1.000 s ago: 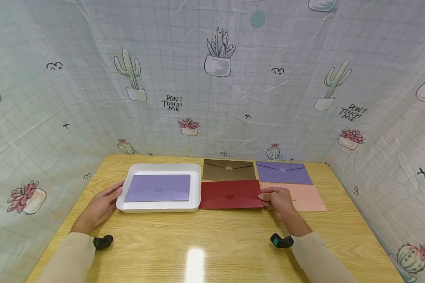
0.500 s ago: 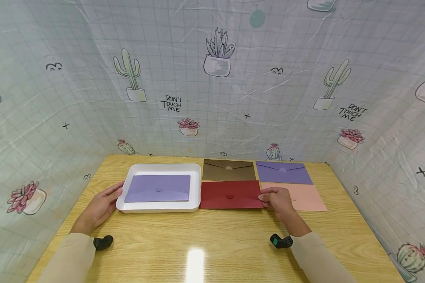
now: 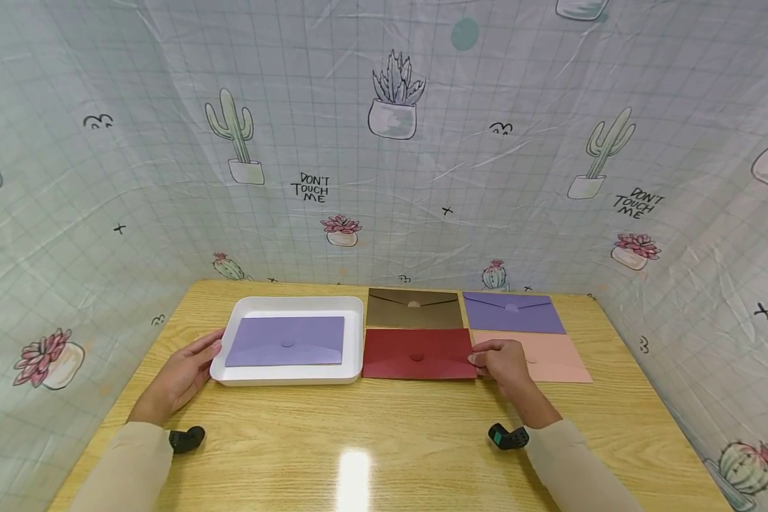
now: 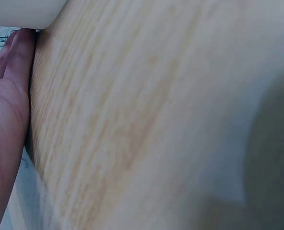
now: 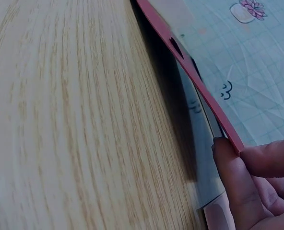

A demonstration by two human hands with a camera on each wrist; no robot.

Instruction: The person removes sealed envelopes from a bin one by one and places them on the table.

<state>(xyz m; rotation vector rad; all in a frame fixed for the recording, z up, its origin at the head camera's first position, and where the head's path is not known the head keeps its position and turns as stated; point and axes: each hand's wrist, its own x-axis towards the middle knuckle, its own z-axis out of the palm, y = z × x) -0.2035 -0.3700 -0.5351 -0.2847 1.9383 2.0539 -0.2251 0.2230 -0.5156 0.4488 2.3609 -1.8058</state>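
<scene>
My right hand (image 3: 504, 364) pinches the right edge of a red envelope (image 3: 397, 359) between thumb and fingers. In the right wrist view the red envelope (image 5: 199, 84) shows edge-on, with its held end raised off the table. It lies just right of a white tray (image 3: 281, 377), in front of a brown envelope (image 3: 390, 313). Inside the tray is a light purple envelope (image 3: 262, 341), flap notch up. My left hand (image 3: 182, 373) touches the tray's left side, its fingers fairly straight in the left wrist view, where the tray's corner (image 4: 27, 12) shows.
A purple envelope (image 3: 531, 320) lies at the back right, and a pink envelope (image 3: 563, 359) in front of it, partly behind my right hand. The wooden table (image 3: 281, 441) reaches to a patterned cloth (image 3: 294, 128) at the back and sides.
The red envelope has shifted very slightly toward me and down, still pinched by my right hand. My left hand and the tray stay in place.
</scene>
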